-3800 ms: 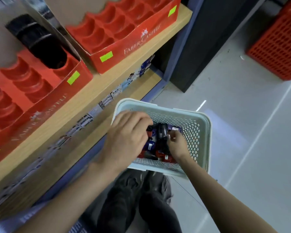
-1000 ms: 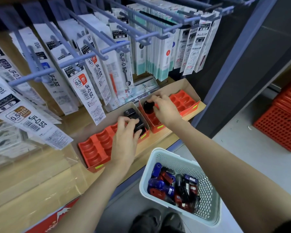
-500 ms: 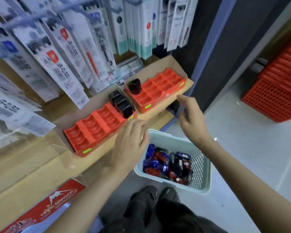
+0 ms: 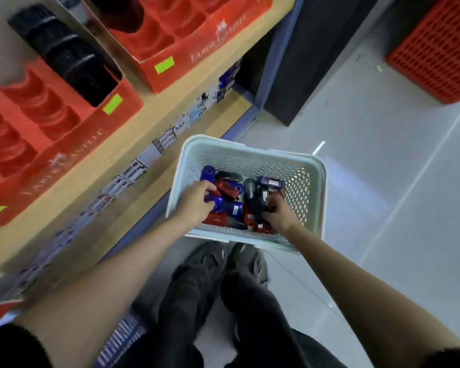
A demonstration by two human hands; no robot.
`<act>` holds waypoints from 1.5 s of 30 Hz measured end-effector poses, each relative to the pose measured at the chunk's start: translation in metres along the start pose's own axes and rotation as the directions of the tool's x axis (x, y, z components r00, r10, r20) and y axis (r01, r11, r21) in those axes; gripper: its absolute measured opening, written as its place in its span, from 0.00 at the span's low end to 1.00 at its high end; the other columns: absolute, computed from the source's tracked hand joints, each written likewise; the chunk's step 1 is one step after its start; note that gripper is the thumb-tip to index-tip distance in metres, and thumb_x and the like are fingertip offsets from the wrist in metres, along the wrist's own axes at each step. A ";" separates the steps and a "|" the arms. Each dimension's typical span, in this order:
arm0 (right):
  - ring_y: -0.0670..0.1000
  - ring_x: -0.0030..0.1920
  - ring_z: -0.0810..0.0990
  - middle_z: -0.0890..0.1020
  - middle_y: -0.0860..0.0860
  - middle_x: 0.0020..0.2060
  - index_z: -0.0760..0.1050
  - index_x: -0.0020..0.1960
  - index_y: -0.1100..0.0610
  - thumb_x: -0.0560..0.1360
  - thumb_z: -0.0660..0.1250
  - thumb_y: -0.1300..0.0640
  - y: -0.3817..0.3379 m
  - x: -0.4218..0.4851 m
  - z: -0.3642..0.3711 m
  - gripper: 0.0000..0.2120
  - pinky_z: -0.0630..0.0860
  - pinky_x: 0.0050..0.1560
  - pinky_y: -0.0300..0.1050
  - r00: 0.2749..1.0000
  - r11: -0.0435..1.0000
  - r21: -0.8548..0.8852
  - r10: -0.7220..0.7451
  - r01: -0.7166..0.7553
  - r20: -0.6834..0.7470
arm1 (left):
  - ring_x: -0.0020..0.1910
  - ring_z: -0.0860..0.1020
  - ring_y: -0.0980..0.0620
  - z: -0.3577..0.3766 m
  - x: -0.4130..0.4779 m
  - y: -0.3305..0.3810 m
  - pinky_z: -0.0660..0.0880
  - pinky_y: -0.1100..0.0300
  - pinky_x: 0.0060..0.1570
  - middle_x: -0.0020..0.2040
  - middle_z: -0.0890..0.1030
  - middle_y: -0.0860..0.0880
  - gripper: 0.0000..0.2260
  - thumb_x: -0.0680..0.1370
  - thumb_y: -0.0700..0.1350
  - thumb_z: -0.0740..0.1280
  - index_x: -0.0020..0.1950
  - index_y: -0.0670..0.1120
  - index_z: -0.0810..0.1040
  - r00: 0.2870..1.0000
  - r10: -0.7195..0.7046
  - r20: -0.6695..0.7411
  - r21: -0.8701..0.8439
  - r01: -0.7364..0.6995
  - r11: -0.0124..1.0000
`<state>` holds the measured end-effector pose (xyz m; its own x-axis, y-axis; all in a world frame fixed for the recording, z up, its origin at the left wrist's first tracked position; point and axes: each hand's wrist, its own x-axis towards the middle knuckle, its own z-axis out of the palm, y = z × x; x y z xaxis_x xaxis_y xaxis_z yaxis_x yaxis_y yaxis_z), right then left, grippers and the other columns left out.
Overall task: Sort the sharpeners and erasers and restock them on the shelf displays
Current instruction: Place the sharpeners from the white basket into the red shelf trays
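Note:
A pale mesh basket (image 4: 252, 147) stands on the floor beside the shelf, holding several blue, red and black sharpeners (image 4: 230, 188). Both hands are inside it. My left hand (image 4: 195, 201) curls its fingers round a blue sharpener (image 4: 218, 201) at the left of the pile. My right hand (image 4: 278, 213) grips a black sharpener (image 4: 258, 205) at the right of the pile. On the wooden shelf (image 4: 133, 131) sit two red display trays: the left tray (image 4: 51, 128) holds a row of black sharpeners (image 4: 64, 54), the right tray (image 4: 186, 35) holds one dark sharpener (image 4: 122, 11).
A dark panel (image 4: 311, 49) stands right of the shelf end. A red crate (image 4: 438, 46) sits on the grey floor at the far right. My legs in dark trousers (image 4: 223, 301) are below the basket. Price labels (image 4: 154, 152) line the shelf edge.
Both hands have dropped from in front of the shelf into the basket and closed on sharpeners. The view has tilted down toward the basket.

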<state>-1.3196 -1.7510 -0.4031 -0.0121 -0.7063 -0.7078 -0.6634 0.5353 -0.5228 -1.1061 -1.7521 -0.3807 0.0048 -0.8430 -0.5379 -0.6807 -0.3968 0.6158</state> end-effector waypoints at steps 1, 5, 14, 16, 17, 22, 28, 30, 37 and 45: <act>0.58 0.49 0.78 0.79 0.59 0.52 0.70 0.60 0.61 0.73 0.66 0.67 0.003 0.006 0.004 0.16 0.77 0.49 0.54 1.000 1.000 0.003 -0.007 0.007 0.003 | 0.60 0.73 0.44 0.005 0.006 -0.002 0.68 0.58 0.58 0.62 0.73 0.41 0.16 0.75 0.33 0.67 0.62 0.39 0.73 1.000 -0.011 0.003 0.030 0.011 0.999; 0.59 0.55 0.78 0.78 0.58 0.57 0.70 0.63 0.61 0.73 0.69 0.65 0.004 0.023 0.013 0.20 0.75 0.56 0.53 0.999 0.996 -0.078 -0.047 0.046 -0.013 | 0.62 0.72 0.43 0.018 0.020 -0.011 0.66 0.58 0.60 0.63 0.72 0.41 0.21 0.74 0.35 0.68 0.66 0.40 0.69 0.996 -0.084 0.030 0.182 0.078 0.980; 0.56 0.46 0.79 0.79 0.60 0.52 0.69 0.58 0.60 0.74 0.67 0.68 -0.001 0.017 0.012 0.15 0.78 0.43 0.50 0.998 0.968 0.243 0.060 -0.065 0.027 | 0.54 0.74 0.44 0.020 0.023 -0.011 0.69 0.56 0.52 0.57 0.72 0.42 0.16 0.75 0.43 0.70 0.60 0.41 0.72 0.997 -0.062 0.051 0.245 0.047 0.968; 0.53 0.46 0.80 0.78 0.58 0.54 0.69 0.63 0.60 0.75 0.66 0.67 -0.009 0.006 0.006 0.18 0.77 0.41 0.42 0.997 0.921 0.384 0.051 -0.072 0.066 | 0.53 0.75 0.45 0.013 0.019 -0.010 0.71 0.55 0.52 0.55 0.74 0.43 0.16 0.75 0.46 0.70 0.60 0.42 0.72 0.998 -0.026 0.060 0.074 0.021 0.997; 0.54 0.48 0.80 0.78 0.59 0.55 0.69 0.65 0.60 0.76 0.65 0.67 -0.013 0.001 0.002 0.18 0.78 0.43 0.42 0.997 0.899 0.433 0.036 -0.063 0.071 | 0.53 0.76 0.46 0.008 0.016 -0.009 0.72 0.55 0.52 0.55 0.75 0.44 0.16 0.75 0.47 0.70 0.60 0.43 0.72 0.997 -0.009 0.073 0.005 0.009 1.000; 0.51 0.42 0.81 0.80 0.57 0.54 0.71 0.61 0.60 0.77 0.66 0.63 -0.054 -0.040 -0.026 0.13 0.77 0.36 0.39 0.994 0.852 0.519 -0.105 0.074 0.030 | 0.49 0.76 0.49 -0.031 -0.018 0.022 0.72 0.58 0.49 0.51 0.77 0.47 0.12 0.78 0.45 0.65 0.59 0.42 0.72 1.000 0.013 0.014 -0.337 -0.007 0.941; 0.55 0.36 0.78 0.81 0.57 0.51 0.71 0.53 0.57 0.77 0.66 0.59 -0.118 -0.102 -0.059 0.06 0.71 0.32 0.44 0.947 0.822 0.493 -0.321 0.283 -0.009 | 0.37 0.77 0.53 -0.096 -0.095 0.062 0.74 0.61 0.39 0.42 0.79 0.51 0.07 0.79 0.50 0.61 0.53 0.49 0.72 0.973 0.069 -0.220 -0.478 -0.170 0.862; 0.52 0.33 0.78 0.81 0.55 0.49 0.73 0.52 0.57 0.77 0.66 0.59 -0.143 -0.122 -0.066 0.05 0.71 0.30 0.43 0.902 0.805 0.443 -0.431 0.394 -0.017 | 0.36 0.77 0.52 -0.114 -0.122 0.070 0.75 0.53 0.44 0.42 0.79 0.51 0.03 0.80 0.51 0.60 0.52 0.54 0.70 0.951 0.091 -0.296 -0.479 -0.230 0.847; 0.44 0.38 0.78 0.78 0.53 0.50 0.78 0.53 0.52 0.78 0.63 0.64 -0.225 -0.175 -0.058 0.10 0.75 0.39 0.39 0.721 0.663 0.348 -0.691 0.663 -0.058 | 0.33 0.72 0.56 -0.166 -0.191 0.089 0.74 0.58 0.39 0.41 0.74 0.50 0.04 0.81 0.48 0.58 0.54 0.56 0.64 0.814 0.125 -0.567 -0.470 -0.444 0.763; 0.49 0.52 0.75 0.78 0.54 0.54 0.72 0.59 0.60 0.75 0.67 0.62 -0.320 -0.174 -0.018 0.13 0.70 0.54 0.41 0.465 0.470 -0.132 -0.883 0.873 -0.064 | 0.42 0.78 0.54 -0.200 -0.206 0.068 0.75 0.62 0.48 0.50 0.75 0.52 0.13 0.80 0.39 0.59 0.61 0.48 0.59 0.731 -0.007 -0.682 -0.492 -0.452 0.744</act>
<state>-1.1187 -1.8077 -0.1039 0.5321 -0.8309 0.1628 -0.4209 -0.4265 -0.8006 -1.0072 -1.6780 -0.1124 0.5078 -0.8615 -0.0048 -0.1482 -0.0928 0.9846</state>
